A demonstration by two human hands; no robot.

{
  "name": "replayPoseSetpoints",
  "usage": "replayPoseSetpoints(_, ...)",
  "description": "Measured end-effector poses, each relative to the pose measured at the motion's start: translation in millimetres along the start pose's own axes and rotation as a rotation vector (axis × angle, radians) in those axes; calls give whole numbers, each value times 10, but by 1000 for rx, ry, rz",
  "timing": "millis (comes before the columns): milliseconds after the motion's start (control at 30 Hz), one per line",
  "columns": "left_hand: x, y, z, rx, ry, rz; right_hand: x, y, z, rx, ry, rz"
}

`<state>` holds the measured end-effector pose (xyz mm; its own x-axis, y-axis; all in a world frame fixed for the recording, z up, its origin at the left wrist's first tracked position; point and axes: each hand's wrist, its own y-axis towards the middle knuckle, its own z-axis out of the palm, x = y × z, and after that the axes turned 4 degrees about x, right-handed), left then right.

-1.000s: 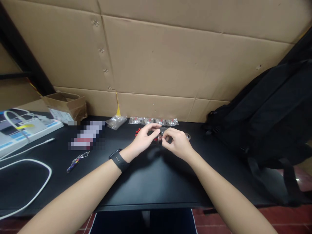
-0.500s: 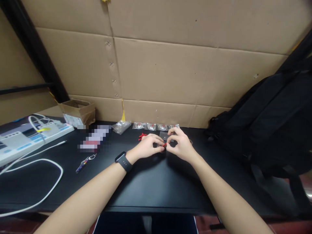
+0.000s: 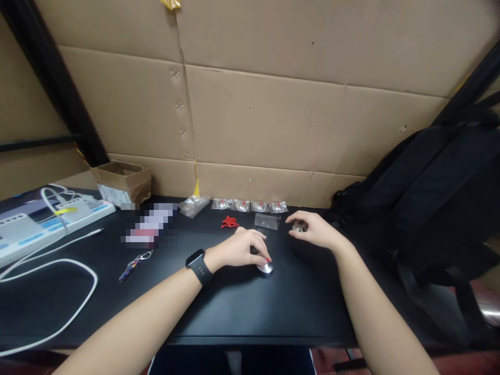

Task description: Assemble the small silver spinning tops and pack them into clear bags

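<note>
My left hand, with a dark watch on its wrist, pinches the red top of a shiny round metal disc low over the black table. My right hand is to the right and farther back, its fingers curved apart around another round metal piece; whether they touch it is unclear. Between and behind the hands lies a clear plastic bag. A small heap of red cords is behind my left hand. Several bagged discs with red bits form a row along the cardboard wall.
On the left are a white power strip, a white cable, a keychain, a blurred-out flat item and an open cardboard box. A black backpack stands at the right. Crumpled plastic bags lie by the wall.
My hands were together over a red bit and have moved apart. My left hand came nearer with the disc now visible under it; my right hand went right to the other metal piece.
</note>
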<state>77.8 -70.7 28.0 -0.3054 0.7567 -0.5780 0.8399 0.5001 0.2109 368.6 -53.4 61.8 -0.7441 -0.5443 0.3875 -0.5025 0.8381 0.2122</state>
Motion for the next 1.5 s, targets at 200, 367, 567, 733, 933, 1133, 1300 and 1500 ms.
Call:
replayPoseSetpoints(200, 74, -27, -106, 45, -69, 129, -529, -57, 20, 93, -22, 201)
replayPoseSetpoints(367, 506, -223, -524, -312, 201, -194, -545, -32, 60, 89, -22, 215)
replayPoseSetpoints(567, 850, -301, -561, -291, 493, -293, -524, -30, 48, 118, -35, 242)
replayPoseSetpoints(733, 792, -236, -437, -293, 562, -257, -491, -41, 21, 103, -11, 221)
replayPoseSetpoints(933, 689, -202, -327, -334, 623, -231, -540, -67, 15, 52, -21, 209)
replayPoseSetpoints(1133, 445, -101, -344, -470, 533, -224, -353, -39, -48, -150, -19, 96)
replayPoseSetpoints(1300, 154, -32, -325, -629, 251, -125, 206, 90, 65, -366, 57, -93)
replayPoseSetpoints(1500, 3, -15, -232, -675, 141, -149, 703, 183, 379, -350, 349, -200)
